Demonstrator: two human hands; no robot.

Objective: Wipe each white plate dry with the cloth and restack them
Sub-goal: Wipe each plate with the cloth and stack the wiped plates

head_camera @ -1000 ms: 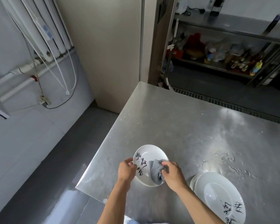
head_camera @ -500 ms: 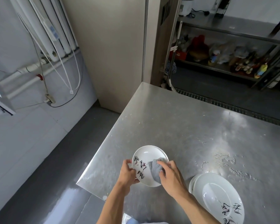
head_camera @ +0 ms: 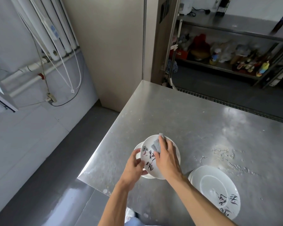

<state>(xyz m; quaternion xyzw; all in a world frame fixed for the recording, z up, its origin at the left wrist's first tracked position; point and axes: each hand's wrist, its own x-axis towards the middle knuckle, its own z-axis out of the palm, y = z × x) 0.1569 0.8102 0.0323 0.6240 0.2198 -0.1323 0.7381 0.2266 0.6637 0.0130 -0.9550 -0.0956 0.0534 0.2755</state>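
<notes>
Plate [head_camera: 147,158] gripped by left hand [head_camera: 134,168]; cloth [head_camera: 155,145] slid to far rim under flat right hand [head_camera: 167,159].

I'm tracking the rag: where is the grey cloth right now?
Head view: the grey cloth is under the right hand, pressed on the far part of the white plate that the left hand holds, over the steel table, near its left edge.

1. Single head-worn wide-angle cam, aimed forward and down.
2. Close above the table [head_camera: 194,124] near corner; plate [head_camera: 148,158] at lower centre.
3. Shelving [head_camera: 227,66] far off, top right.
</notes>
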